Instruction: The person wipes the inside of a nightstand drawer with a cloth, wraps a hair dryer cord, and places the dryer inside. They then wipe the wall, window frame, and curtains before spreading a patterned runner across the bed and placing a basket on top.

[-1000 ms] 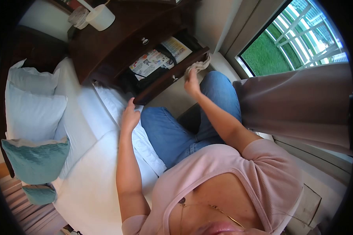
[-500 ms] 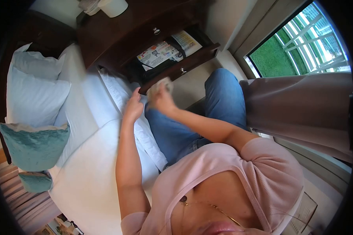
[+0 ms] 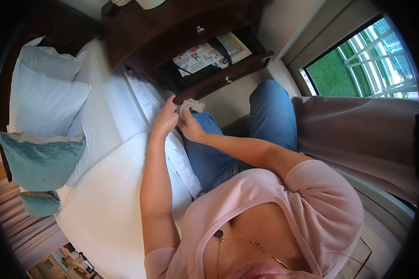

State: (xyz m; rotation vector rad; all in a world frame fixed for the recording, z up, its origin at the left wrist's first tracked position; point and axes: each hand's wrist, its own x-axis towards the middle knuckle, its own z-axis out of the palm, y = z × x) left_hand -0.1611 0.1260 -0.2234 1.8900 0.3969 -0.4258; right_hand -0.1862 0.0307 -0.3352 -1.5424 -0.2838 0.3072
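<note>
My right hand [image 3: 189,124] is closed on a crumpled beige cloth [image 3: 192,106], just in front of the open drawer's near corner. Beside it, my left hand [image 3: 166,117] meets the cloth's left edge with its fingers bent; whether they grip it or something small is hidden. The open drawer [image 3: 239,69] of a dark wooden nightstand [image 3: 139,35] holds printed papers [image 3: 201,59] and dark items. Its round metal knob [image 3: 227,80] faces me.
On the left is a bed [image 3: 97,186] with white pillows [image 3: 51,104] and teal cushions [image 3: 44,160]. My jeans-clad knees are below the drawer. A window [image 3: 354,65] and a curtain [image 3: 358,135] stand on the right. A white container [image 3: 150,3] sits on the nightstand.
My right hand and the cloth have come closer to my left hand and now touch or nearly touch it. The view has shifted slightly, and the drawer remains open.
</note>
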